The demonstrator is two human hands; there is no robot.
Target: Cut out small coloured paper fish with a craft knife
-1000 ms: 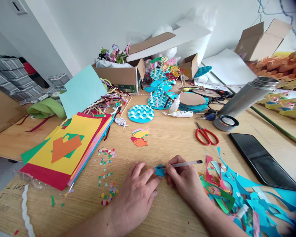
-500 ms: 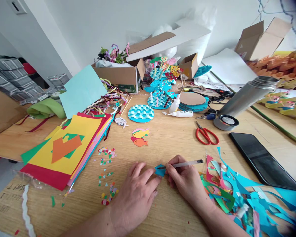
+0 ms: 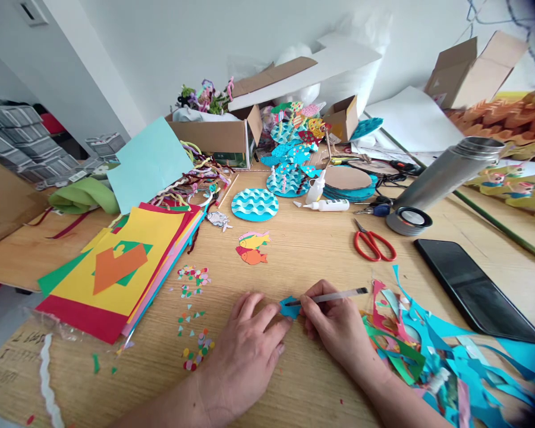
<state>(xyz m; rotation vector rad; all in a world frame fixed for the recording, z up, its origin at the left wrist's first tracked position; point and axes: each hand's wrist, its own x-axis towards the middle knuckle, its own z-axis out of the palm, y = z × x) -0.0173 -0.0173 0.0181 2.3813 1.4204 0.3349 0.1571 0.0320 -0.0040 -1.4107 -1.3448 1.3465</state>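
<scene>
A small blue paper piece [image 3: 289,307] lies on the wooden table between my hands. My left hand [image 3: 254,333] rests palm down at its left, fingers a little apart, fingertips on the paper's edge. In a writing grip, my right hand [image 3: 327,312] holds a slim grey pen [image 3: 339,295], whose tip touches the blue paper. Beyond them lie several cut paper fish [image 3: 254,248] in pink, yellow, red and orange. Paper dots and triangles [image 3: 197,351] are scattered left of my left hand.
Red-handled scissors [image 3: 374,245], a black phone [image 3: 477,291] and blue paper scraps [image 3: 450,351] lie at the right. Coloured sheets [image 3: 160,223] are stacked at the left. Farther back stand a glue bottle [image 3: 315,189], a metal flask [image 3: 446,175] and a cardboard box [image 3: 214,134].
</scene>
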